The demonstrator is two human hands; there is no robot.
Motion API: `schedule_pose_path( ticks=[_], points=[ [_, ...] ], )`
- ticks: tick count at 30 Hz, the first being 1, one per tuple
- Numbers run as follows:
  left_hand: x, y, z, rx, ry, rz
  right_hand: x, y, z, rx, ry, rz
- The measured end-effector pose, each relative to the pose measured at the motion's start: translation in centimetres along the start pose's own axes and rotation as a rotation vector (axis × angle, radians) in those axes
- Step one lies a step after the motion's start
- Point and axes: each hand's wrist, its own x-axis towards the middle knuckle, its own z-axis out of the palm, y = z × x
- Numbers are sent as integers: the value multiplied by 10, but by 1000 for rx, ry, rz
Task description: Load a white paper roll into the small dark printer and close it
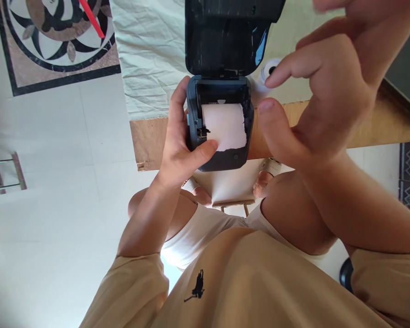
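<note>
Floor (54, 150) of pale tile fills the left of the frame, with a dark patterned inlay (54, 41) in the upper left and a red stick (92, 18) lying across it. Right of that, a creased white cloth (146, 50) covers the far part of a wooden table (150, 141), whose bare near edge runs across the middle of the frame. The left hand (181, 141) sits at centre, gripping the left side of a dark printer (222, 123): its fingers curl around the casing's left wall and its thumb presses on the lower left corner of the paper (225, 125). The printer lies just right of that hand, at centre frame, its lid (225, 36) swung open upward toward the top edge. The paper strip comes out of the open bay and lies over the body, its lower edge torn unevenly. Just right of the lid, a white roll (271, 68) rests on the cloth. The right hand (314, 95) hovers in the upper right, close to the printer's right side but holding nothing, loosely open with the thumb and forefinger spread apart; the forefinger tip is in front of the roll. A beige shirt (246, 282) fills the bottom of the frame.
</note>
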Motion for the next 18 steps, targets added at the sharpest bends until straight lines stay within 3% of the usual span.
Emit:
schedule_pose_path(
  ticks=[5,9,11,14,18],
  points=[
    [0,3,-1,40,10,-33,4,-6,1,46,115,61],
    [-1,4,-3,76,18,-61,6,-7,5,60,416,-134],
    [-1,0,-5,66,21,-50,7,-6,6,90,465,-169],
    [0,-8,-9,45,11,-37,7,-8,6,95,393,-145],
    [2,-14,-12,15,-72,29,5,-12,3,34,173,-112]
  ],
)
